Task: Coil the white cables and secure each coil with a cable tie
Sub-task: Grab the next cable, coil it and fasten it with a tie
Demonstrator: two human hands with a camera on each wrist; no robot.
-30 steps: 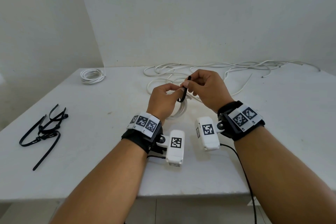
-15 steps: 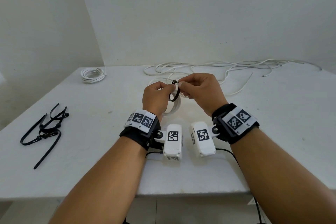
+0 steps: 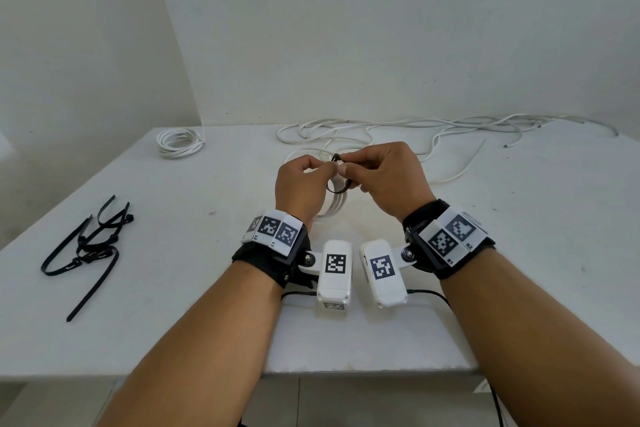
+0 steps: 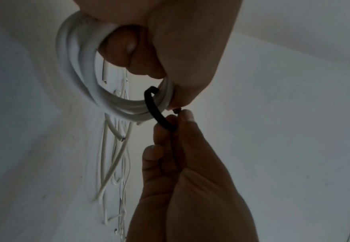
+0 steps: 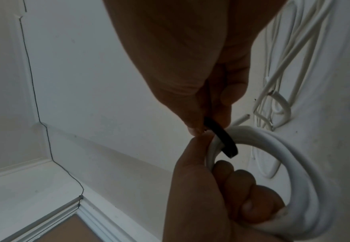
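smooth white plastic-sheathed coil (image 5: 290, 157), matt black plastic tie (image 4: 159, 114).

Hidden behind the left hand (image 3: 302, 188) in the head view: most of the held white coil (image 3: 335, 202). Buried in the right hand's (image 3: 388, 180) grip: the ends of the black cable tie (image 3: 337, 188), fastening unreadable. Cut off by the wrist views' edges: both palms.

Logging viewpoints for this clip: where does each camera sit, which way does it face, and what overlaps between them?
Head: worn high, looks forward and down over the table; both forearms, left hand, right hand.
Left wrist: looks along the left hand at the white coil and cable tie.
Right wrist: looks along the right hand.
All three share hands, coil and tie.
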